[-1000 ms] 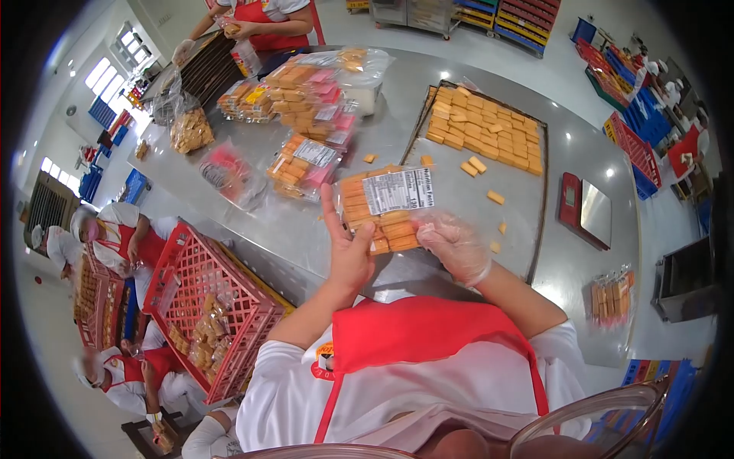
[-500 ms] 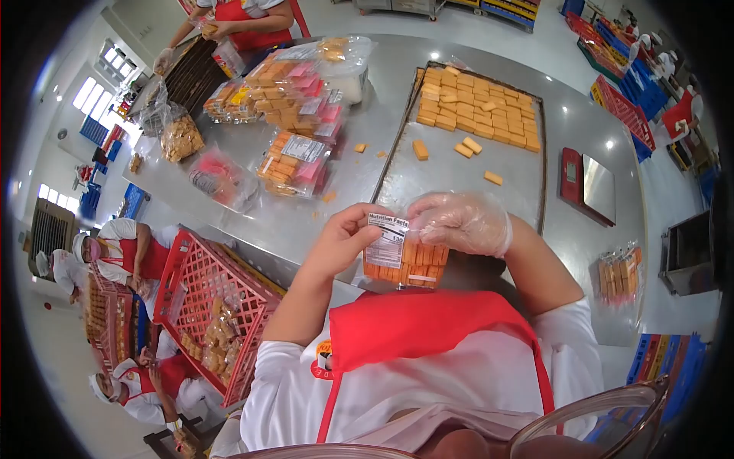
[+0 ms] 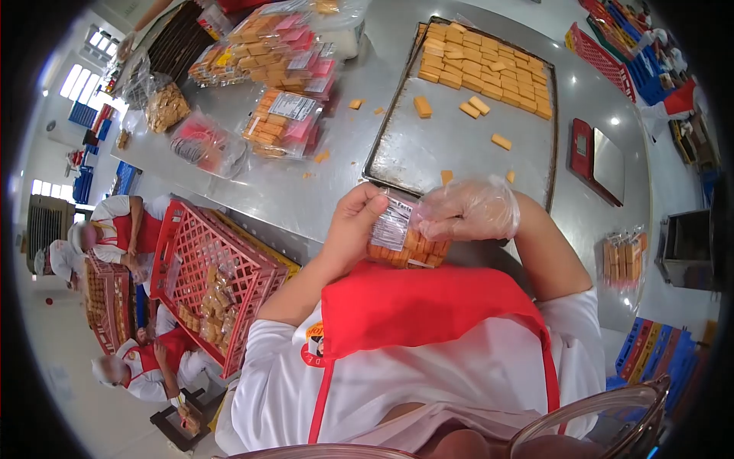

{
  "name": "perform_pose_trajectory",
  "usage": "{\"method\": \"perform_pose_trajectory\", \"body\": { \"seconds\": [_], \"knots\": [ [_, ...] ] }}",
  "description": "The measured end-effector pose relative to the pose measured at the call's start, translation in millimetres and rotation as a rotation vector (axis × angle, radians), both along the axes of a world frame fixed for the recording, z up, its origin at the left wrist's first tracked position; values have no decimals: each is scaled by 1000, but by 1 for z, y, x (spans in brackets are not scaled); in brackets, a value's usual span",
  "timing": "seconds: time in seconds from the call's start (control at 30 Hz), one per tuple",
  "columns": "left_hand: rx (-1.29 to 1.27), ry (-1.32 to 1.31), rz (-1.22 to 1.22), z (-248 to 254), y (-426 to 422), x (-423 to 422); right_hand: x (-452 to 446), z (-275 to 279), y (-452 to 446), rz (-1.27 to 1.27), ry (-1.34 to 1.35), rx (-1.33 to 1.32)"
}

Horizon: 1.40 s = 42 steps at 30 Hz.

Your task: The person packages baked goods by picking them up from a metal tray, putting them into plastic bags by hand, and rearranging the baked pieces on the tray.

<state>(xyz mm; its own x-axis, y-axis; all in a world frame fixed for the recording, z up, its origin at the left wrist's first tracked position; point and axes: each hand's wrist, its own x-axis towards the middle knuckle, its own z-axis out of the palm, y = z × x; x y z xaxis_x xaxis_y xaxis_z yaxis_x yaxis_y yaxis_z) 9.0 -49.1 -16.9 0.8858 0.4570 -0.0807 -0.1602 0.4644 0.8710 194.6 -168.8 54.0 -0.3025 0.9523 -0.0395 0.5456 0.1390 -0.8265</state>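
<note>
A clear bag of biscuits (image 3: 408,254) with a nutrition label is held close to the red apron. My bare left hand (image 3: 358,220) grips the bag's left upper edge, thumb over the label. My right hand (image 3: 475,211), in a clear plastic glove, has its fingers closed at the bag's upper right side; the fingertips are partly hidden. Just beyond my hands lies a metal tray (image 3: 451,145) with rows of rectangular biscuits (image 3: 489,70) at its far end. A few loose biscuits (image 3: 501,141) lie nearer, one close to my right hand.
Filled biscuit packs (image 3: 281,122) are piled at the left of the steel table, beside a bag of broken pieces (image 3: 167,107). A red scale (image 3: 596,162) and another pack (image 3: 623,258) lie right. A red crate (image 3: 252,294) stands left, with co-workers beyond it.
The view has tipped down, so the table sits higher. Both hands keep hold of the bag, which is tilted more; a biscuit now shows on the tray by my right hand.
</note>
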Motion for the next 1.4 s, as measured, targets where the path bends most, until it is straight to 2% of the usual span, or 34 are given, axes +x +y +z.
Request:
{"method": "perform_pose_trajectory", "body": {
  "seconds": [0.03,0.1,0.13,0.2,0.23,0.33,0.37,0.43,0.47,0.53,0.57,0.6,0.67,0.77,0.83,0.93,1.03,1.13,1.23,1.33,1.4],
  "knots": [
    [5,-13,-6,-2,7,1,1,0,0,-4,18,45],
    [11,-43,-16,3,16,4,-3,14,-4,-286,201,-215],
    [282,-36,161,9,14,6,-5,20,-6,-425,291,-346],
    [825,-25,524,29,10,9,-7,14,-4,-585,616,-252],
    [1031,-146,527,31,13,6,-8,9,-2,-661,781,-197],
    [1708,-232,346,53,7,-7,-11,4,4,-746,1104,-198],
    [1732,-222,307,58,3,-4,-12,0,3,-715,1153,-196],
    [1712,-271,243,51,13,-7,-14,-3,1,-645,1247,-194],
    [1706,-295,214,47,18,-7,-15,0,0,-610,1171,-139],
    [1111,-327,252,40,12,-10,-15,7,-4,-535,1017,-29],
    [813,-342,264,37,9,-10,-13,9,-6,-583,596,225],
    [680,-360,272,34,9,-7,-11,9,-7,-606,167,469],
    [407,-392,280,28,8,-2,-11,11,-6,-602,-245,716],
    [175,-367,283,26,-3,6,-15,8,-2,-581,-68,659],
    [109,-369,331,37,-15,12,-16,-2,-1,-554,179,475],
    [-88,-350,4,20,9,4,-12,-8,-6,-553,370,192],
    [-110,-31,-208,40,29,6,-13,3,-1,-279,151,211],
    [364,131,-258,48,24,19,-21,-5,9,-199,231,156],
    [246,78,-300,42,25,20,-26,-8,14,-227,259,-86],
    [276,42,-196,13,19,21,-20,-23,16,-159,203,-85],
    [173,77,-153,5,16,21,-23,-28,16,-95,56,88]
  ]
}}
